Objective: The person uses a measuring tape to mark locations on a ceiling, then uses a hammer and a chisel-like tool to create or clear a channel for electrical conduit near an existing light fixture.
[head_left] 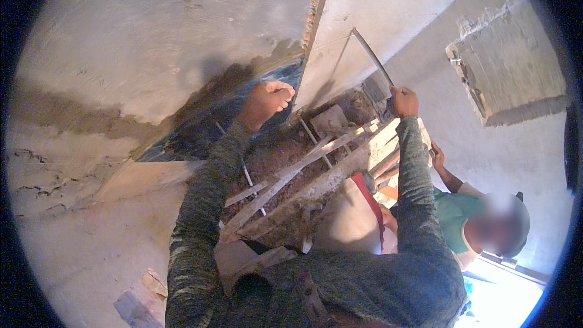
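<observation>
My left hand is raised beside the plastered wall corner, with its fingers curled together. Whatever it may be pinching is too small to make out. In my right hand is the lower end of a long, thin dark rod, tilted up and to the left against the smooth pale wall face. A faint thin line runs left from the rod's upper end; I cannot tell whether it is a string or a mark. Behind my left hand is a dark, wet-looking patch on the wall.
Wooden planks and poles form a scaffold below my arms. A light sack-like object with a red edge is between them. At the right, a person in a green top reaches a hand toward the scaffold. A recessed panel marks the right wall.
</observation>
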`<state>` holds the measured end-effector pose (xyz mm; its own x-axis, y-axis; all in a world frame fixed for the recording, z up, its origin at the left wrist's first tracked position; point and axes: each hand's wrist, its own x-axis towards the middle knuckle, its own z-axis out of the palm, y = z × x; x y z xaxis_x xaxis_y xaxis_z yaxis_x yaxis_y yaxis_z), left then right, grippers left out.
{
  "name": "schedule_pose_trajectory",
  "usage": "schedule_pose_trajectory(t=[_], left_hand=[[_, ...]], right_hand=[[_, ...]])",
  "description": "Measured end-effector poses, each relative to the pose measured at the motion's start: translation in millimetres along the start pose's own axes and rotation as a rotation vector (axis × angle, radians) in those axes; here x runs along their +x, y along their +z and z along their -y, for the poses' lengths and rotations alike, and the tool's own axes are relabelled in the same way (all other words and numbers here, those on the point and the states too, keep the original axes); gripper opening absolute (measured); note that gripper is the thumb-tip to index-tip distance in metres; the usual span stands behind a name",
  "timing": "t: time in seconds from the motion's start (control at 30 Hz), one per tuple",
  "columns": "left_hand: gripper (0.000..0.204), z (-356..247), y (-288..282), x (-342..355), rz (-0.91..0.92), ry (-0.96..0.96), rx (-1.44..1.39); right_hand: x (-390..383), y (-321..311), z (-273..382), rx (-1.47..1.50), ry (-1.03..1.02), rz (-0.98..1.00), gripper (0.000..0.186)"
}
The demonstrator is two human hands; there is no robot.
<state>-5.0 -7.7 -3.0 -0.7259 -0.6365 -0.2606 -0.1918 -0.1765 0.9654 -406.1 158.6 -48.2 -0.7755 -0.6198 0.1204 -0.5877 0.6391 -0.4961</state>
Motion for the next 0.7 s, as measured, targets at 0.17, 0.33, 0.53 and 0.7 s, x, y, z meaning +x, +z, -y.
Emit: schedule_pose_trajectory(t=[0.17,0.33,0.53,0.7], left_hand=[[0.03,19.0,-17.9,4.3,-0.033,0.101,0.122],[0.026,5.6,-34.2,-16.3,-0.117,0.261,0.465],[0.031,72.9,-73.1,-84.0,-0.268,0.203,0.362],[0.035,128.3,-122.2,-177.6,-0.453,0.028,0.241]], right_hand=[[10.6,8.9,4.4,0.078,0.042,0.034,0.038],[-24.8,6.3,-10.0,0.368,-0.034,0.23,0.032],[-89.6,14.4,7.0,0.702,0.031,0.445,0.028],[-126.1,1.2,63.5,0.728,-0.096,0.649,0.023]])
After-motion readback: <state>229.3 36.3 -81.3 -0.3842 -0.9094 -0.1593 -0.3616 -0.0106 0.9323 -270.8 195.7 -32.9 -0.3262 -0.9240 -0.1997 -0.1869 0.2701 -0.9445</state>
